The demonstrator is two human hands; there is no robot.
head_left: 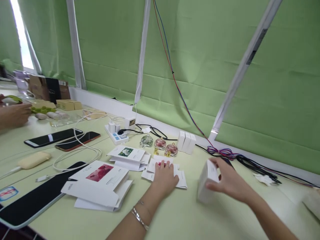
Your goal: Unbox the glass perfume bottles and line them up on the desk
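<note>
My right hand (pixel 228 181) grips a white box (pixel 206 183) by its upper part, thumb on the near side; the box stands upright at the table and is a little blurred. My left hand (pixel 165 176) lies with fingers spread on a small stack of unfolded white cartons (pixel 181 180), partly covering a pink picture. Beyond it are round ornaments, one green (pixel 146 140) and two pink (pixel 171 149), with small gold pieces (pixel 156 151) beside them. Several slim white boxes (pixel 186 142) stand upright at the back. Flat cartons with a red flower picture (pixel 100 173) and a white flower picture (pixel 128 153) lie left of my left hand.
A power strip (pixel 116 135) with chargers and white cables sits behind. Two phones (pixel 53 137) and a long black panel (pixel 37 196) lie left. Black cables (pixel 255 168) run along the back right. Another person's hand (pixel 16 115) works at far left near egg-shaped sponges.
</note>
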